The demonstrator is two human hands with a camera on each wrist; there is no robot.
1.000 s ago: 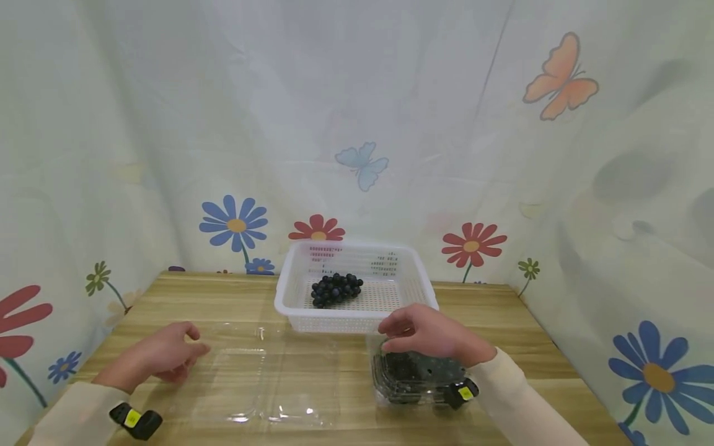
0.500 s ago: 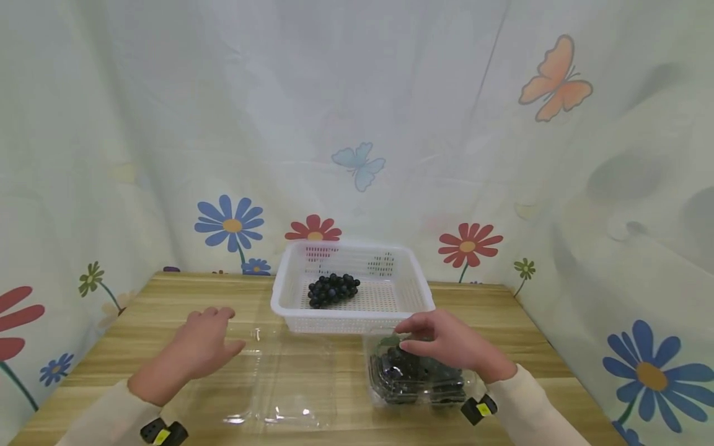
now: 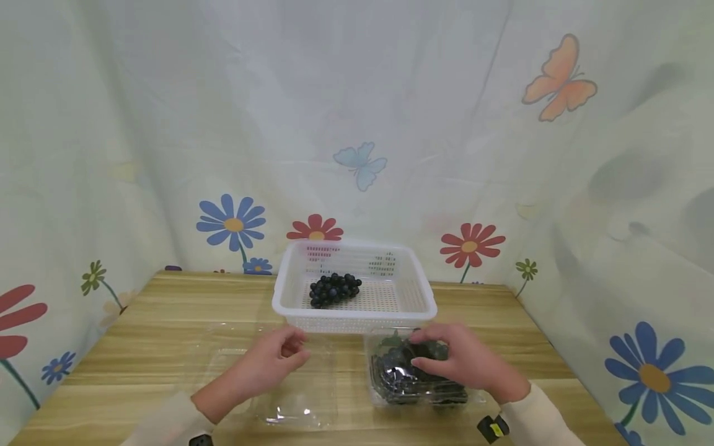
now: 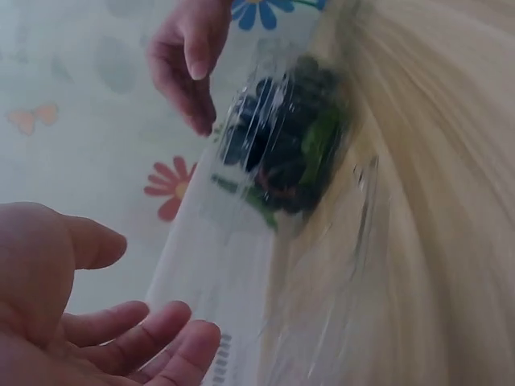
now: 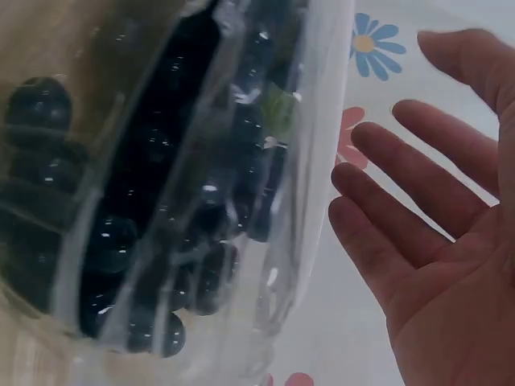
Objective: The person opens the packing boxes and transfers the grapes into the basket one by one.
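A clear plastic clamshell box holding dark grapes and some green leaf stands on the table at the right. My right hand hovers over its top with fingers loosely bent; in the right wrist view the same hand is apart from the box, palm bare. My left hand hangs above an open, see-through clamshell lying flat to the left. In the left wrist view this hand has relaxed fingers and holds nothing, with the grape-filled box beyond it.
Behind the boxes stands a white plastic basket with a bunch of dark grapes in its left half. The wood-grain table meets a flowered curtain at the back and sides.
My left hand has moved right, from the open clamshell's left edge to above its middle. My right hand has shifted slightly right over the grape box.
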